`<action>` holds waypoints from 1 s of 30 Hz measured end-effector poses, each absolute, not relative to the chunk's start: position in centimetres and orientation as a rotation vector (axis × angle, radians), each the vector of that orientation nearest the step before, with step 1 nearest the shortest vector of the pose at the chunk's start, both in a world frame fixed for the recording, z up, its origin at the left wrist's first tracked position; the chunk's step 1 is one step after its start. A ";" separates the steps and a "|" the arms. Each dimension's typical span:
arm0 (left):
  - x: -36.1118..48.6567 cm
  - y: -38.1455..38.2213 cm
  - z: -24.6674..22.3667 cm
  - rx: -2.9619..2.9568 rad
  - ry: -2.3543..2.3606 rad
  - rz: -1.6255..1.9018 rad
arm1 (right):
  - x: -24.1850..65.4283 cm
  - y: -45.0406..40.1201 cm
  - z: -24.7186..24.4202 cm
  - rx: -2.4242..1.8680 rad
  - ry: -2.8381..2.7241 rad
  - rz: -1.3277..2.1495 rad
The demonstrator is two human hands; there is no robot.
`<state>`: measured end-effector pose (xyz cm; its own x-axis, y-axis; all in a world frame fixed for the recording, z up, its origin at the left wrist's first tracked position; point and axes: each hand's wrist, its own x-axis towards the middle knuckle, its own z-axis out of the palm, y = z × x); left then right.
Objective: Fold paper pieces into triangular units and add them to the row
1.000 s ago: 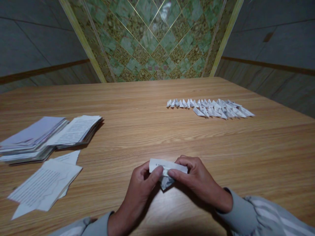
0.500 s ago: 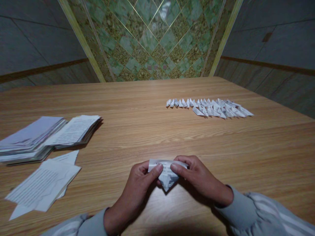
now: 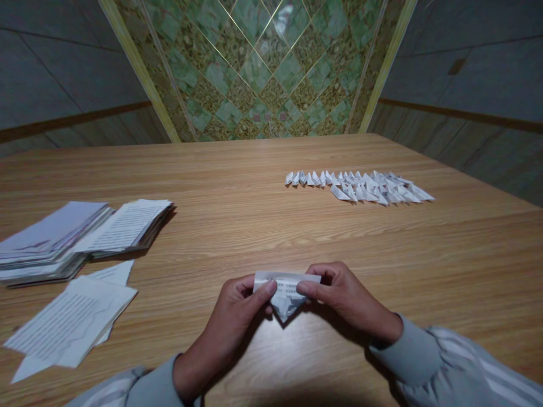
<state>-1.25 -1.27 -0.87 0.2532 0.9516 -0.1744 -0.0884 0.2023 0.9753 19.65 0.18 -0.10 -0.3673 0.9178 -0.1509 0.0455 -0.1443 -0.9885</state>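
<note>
A small folded piece of printed paper [image 3: 285,305] is held just above the table, its point facing down toward me and a straight strip along its upper edge. My left hand [image 3: 241,308] pinches its left side, thumb on top and fingers behind. On the right side, my right hand [image 3: 339,294] grips it the same way, thumb lying across the printed strip. The fingers under the paper are mostly hidden.
Rows of small folded paper shapes [image 3: 369,186] stand at the far right of the wooden table [image 3: 220,215]. Stacks of paper [image 3: 51,237] and printed sheets [image 3: 127,226] lie at left, with loose sheets [image 3: 76,322] nearer me. A tiled wall [image 3: 263,73] rises behind.
Both hands still hold the folded paper, which has shifted slightly up and left in view. My right thumb and fingers have moved a little outward, leaving more of the printed strip visible.
</note>
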 end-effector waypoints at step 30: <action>-4.1 -0.3 -1.3 2.931 1.033 0.718 | 21.7 1.2 -1.2 -0.769 -2.540 -0.223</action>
<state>-4.12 -0.28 -1.33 0.6892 0.5841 0.4288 0.6057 -0.7892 0.1017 21.70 1.20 -1.16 -0.7301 0.4813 0.4851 0.5584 0.8294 0.0174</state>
